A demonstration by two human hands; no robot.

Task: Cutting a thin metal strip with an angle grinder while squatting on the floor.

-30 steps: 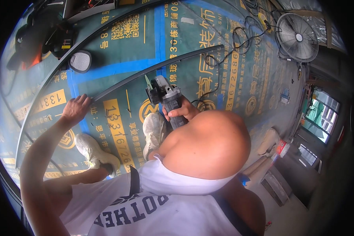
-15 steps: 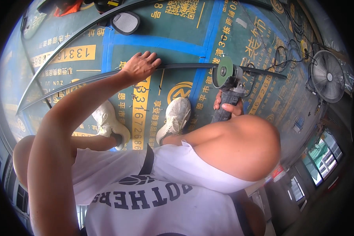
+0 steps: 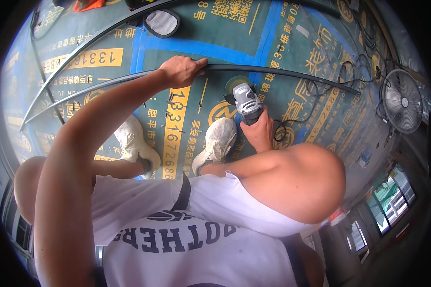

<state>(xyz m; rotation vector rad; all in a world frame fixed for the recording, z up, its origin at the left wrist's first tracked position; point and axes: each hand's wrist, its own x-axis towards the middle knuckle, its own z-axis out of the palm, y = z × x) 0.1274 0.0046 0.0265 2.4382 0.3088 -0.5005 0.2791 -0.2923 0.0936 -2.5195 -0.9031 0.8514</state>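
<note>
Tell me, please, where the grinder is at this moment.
In the head view, the grinder is just right of centre, in the right hand, below the dark strip and up and right of the right shoe.

Strip (image 3: 273, 70) over floor covering (image 3: 196, 34), grinder (image 3: 247, 101) nearer — fan (image 3: 403, 102) far right

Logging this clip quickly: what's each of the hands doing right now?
Left hand: closed, holding the long dark strip.
Right hand: closed, holding the grey angle grinder by its body.
</note>
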